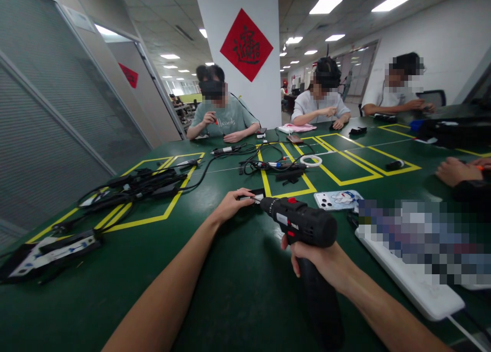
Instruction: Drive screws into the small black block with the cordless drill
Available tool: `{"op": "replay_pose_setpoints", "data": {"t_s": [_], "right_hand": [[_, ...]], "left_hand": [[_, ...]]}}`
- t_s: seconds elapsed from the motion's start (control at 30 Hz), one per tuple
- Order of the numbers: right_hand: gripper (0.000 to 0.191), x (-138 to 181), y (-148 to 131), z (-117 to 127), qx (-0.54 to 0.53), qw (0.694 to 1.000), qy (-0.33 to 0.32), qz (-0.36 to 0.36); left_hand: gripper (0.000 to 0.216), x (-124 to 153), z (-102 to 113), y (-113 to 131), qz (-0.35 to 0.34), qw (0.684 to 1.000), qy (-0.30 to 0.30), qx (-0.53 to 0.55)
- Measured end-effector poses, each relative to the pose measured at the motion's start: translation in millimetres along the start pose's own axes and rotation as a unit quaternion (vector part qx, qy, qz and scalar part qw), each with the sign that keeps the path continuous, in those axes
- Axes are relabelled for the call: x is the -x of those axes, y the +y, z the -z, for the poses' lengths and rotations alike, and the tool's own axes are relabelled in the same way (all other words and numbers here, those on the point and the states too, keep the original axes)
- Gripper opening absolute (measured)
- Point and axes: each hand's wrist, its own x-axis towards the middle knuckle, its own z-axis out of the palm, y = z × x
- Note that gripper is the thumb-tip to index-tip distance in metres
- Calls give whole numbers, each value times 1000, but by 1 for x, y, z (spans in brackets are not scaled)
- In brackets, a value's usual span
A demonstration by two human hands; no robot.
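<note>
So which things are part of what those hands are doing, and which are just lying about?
In the job:
black drill, in the right hand
small black-and-white piece, held by the left hand

Seemingly just lying about:
phone
white ring
tangled black cables

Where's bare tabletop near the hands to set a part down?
Green table between left forearm and drill; also between that forearm and the left-side cable pile. Crowded: that pile, the cables beyond the left hand, and right of the drill (phone, long white object).
</note>
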Motion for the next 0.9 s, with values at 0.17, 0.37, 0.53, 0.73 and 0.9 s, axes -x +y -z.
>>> {"op": "replay_pose_setpoints", "data": {"t_s": [0.17,0.37,0.53,0.73,0.9], "right_hand": [[13,0,-3,-2,20,1000,-6,12],[12,2,-4,-4,27,1000,-2,8],[13,1,-3,-5,34,999,-3,15],[13,1,-4,-5,41,999,2,11],[13,0,-4,-8,40,999,5,4]], "left_hand": [[35,-1,-1,-2,-5,1000,1,-11],[35,-1,-2,0,0,1000,7,-6],[33,-1,-1,0,-2,1000,2,10],[34,-2,-1,-2,5,1000,7,10],[33,-2,-1,-1,7,1000,3,8]]}}
